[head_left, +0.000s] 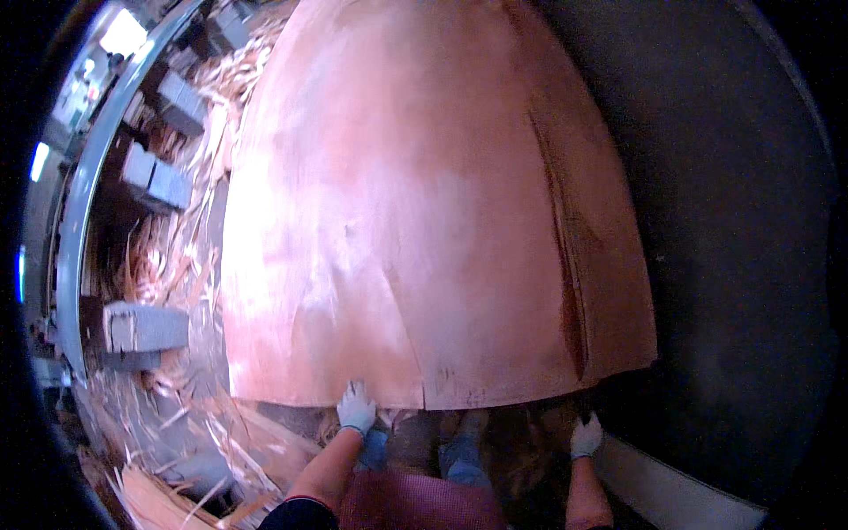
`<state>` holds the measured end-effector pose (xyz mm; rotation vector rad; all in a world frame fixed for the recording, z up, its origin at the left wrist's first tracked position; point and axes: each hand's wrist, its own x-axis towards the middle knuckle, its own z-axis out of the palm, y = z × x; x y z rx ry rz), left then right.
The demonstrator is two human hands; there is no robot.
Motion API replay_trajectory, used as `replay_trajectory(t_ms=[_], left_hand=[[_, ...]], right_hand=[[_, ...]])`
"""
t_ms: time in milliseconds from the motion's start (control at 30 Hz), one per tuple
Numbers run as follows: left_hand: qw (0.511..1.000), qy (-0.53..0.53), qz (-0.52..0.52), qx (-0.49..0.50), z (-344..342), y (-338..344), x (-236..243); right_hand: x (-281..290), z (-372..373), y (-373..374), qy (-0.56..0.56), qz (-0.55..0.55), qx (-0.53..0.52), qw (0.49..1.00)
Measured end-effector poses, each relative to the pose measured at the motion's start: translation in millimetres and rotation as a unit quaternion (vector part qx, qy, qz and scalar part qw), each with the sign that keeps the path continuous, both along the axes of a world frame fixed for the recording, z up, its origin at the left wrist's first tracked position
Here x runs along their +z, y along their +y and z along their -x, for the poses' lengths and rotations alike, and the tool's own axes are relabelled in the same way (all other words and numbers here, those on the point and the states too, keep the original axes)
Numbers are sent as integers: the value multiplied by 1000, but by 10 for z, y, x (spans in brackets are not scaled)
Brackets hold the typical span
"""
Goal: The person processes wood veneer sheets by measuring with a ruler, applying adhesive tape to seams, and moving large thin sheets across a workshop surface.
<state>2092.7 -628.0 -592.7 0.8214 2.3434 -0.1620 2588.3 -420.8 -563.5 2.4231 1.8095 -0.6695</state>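
A large, thin reddish wood sheet [424, 230] fills the centre, with creases on its surface and a long dark split down its right side. My left hand [357, 408], in a pale glove, grips its near edge, fingertips on top. My right hand [586, 435], also gloved, is lower, just off the sheet's near right corner, fingers curled; what it holds, if anything, is hidden. My legs and feet show between my arms, below the sheet's edge.
Along the left run a metal rail [97, 168], pale grey blocks [146, 327] and heaps of wood scraps [155, 256]. A dark surface [733, 221] lies to the right, and a pale strip [671, 477] at lower right.
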Motion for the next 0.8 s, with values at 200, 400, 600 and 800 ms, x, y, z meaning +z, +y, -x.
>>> replay_trajectory(t_ms=[200, 400, 600, 800], left_hand=[[992, -76, 102, -28, 173, 258, 3], [994, -53, 91, -27, 59, 332, -76], [990, -114, 73, -47, 208, 306, -137], [988, -121, 79, -44, 294, 230, -413]], right_hand=[[114, -328, 375, 31, -43, -40, 998], [57, 10, 12, -43, 137, 48, 988], [-307, -828, -447, -25, 122, -21, 992], [434, -1262, 238, -159, 170, -36, 972]])
